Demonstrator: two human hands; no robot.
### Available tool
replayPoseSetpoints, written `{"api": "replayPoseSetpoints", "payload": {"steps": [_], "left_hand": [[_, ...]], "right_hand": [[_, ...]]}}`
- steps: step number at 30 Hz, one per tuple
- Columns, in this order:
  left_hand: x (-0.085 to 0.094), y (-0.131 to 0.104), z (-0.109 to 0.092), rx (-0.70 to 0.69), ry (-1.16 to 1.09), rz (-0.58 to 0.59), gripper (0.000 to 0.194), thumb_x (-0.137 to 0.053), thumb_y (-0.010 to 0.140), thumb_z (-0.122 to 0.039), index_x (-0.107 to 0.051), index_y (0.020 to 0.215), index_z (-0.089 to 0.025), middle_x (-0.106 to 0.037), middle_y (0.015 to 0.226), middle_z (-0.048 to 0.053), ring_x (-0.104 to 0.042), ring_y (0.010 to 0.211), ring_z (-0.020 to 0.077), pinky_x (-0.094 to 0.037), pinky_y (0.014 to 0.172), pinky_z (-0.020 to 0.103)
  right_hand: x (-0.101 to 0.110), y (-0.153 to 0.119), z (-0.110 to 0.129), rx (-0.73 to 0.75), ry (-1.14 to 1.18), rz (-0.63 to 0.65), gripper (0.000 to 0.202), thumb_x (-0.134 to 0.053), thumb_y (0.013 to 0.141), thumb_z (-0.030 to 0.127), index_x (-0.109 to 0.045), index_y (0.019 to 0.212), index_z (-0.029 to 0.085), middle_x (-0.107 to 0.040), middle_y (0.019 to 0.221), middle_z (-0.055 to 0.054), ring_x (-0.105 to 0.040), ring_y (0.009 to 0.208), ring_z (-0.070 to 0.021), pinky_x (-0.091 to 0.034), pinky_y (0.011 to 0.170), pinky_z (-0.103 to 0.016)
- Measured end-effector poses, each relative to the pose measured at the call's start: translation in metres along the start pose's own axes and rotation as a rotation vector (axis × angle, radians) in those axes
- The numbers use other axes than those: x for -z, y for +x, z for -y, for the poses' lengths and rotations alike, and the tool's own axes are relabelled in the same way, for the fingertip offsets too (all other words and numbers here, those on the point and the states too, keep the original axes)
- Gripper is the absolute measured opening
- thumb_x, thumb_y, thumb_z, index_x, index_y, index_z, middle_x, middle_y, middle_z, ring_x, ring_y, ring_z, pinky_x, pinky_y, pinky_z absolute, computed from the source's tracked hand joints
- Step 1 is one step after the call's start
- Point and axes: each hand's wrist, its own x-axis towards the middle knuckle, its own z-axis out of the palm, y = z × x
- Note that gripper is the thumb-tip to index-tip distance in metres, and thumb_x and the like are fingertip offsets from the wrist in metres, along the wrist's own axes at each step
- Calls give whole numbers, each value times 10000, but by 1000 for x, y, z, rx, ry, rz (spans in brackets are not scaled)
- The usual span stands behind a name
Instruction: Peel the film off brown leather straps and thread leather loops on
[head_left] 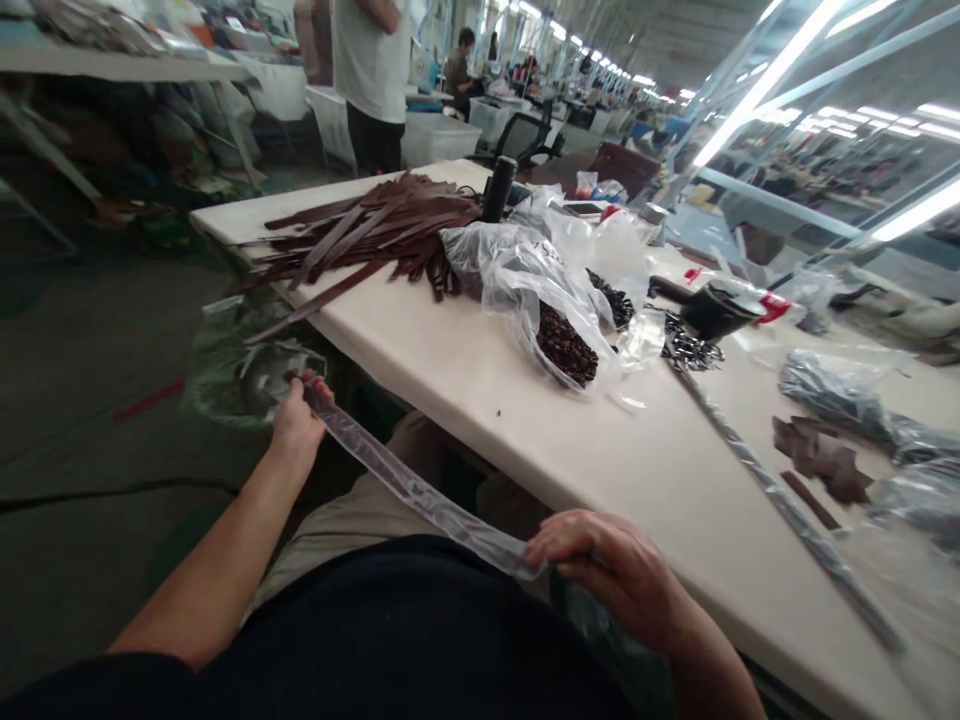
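A long, narrow clear plastic sleeve [442, 508] stretches across my lap, with a dark brown strip showing inside its left part. My left hand [300, 425] is closed on the sleeve's far left end, out beyond the table edge. At the near right end, my right hand [611, 565] pinches the sleeve between thumb and fingers, close by the table's front edge. On the table beyond lies a loose pile of brown leather-like strips [375, 225]. One strip sticks out over the edge towards my left hand.
The pale table [435, 370] bears an open plastic bag [517, 270] of small dark brown pieces, a black cylinder [499, 188], a long wrapped rod [795, 510] and brown scraps [821, 458]. A greenish plastic bag [217, 365] sits below the left corner. A person [373, 70] stands behind the table.
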Motion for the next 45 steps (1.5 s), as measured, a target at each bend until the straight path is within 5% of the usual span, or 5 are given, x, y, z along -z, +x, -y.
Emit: {"api": "replayPoseSetpoints", "payload": {"steps": [12, 24, 33, 40, 45], "left_hand": [[-37, -115, 41, 181, 564, 947, 479, -816, 724, -576, -749, 906, -138, -688, 662, 38, -598, 559, 133, -494, 539, 221], [-60, -145, 41, 207, 929, 1213, 626, -705, 743, -714, -743, 950, -124, -717, 814, 90, -624, 678, 195, -492, 632, 281], [-43, -148, 55, 135, 1094, 1419, 396, -579, 913, -536, -711, 772, -191, -667, 805, 72, -611, 793, 226, -501, 782, 325], [-57, -135, 35, 482, 911, 1557, 551, -790, 708, -623, -774, 1005, -159, -737, 931, 166, -688, 815, 304, -563, 695, 366], [-69, -134, 50, 645, 502, 1540, 497, -695, 791, -673, -750, 869, -185, -516, 444, -2, -426, 375, 121, -458, 473, 269]], "right_hand": [[-15, 124, -41, -22, 361, -222, 132, -739, 874, 339, -734, 854, 209, -645, 1385, -63, -617, 1248, -196, -411, 1128, -391], [-22, 120, -42, -283, 677, -196, 325, -821, 748, 452, -763, 860, 153, -644, 600, 37, -516, 475, -69, -417, 477, -196], [-11, 116, -46, -206, 611, -496, 270, -855, 718, 414, -802, 827, 173, -761, 828, -12, -647, 794, -118, -490, 779, -228], [-19, 115, -45, -163, 667, -284, 225, -840, 752, 407, -807, 825, 197, -765, 866, -23, -684, 868, -152, -524, 906, -285], [-10, 114, -42, 75, 631, -150, 206, -770, 837, 415, -811, 881, 217, -709, 1261, -75, -579, 1289, -222, -413, 1124, -330]]}}
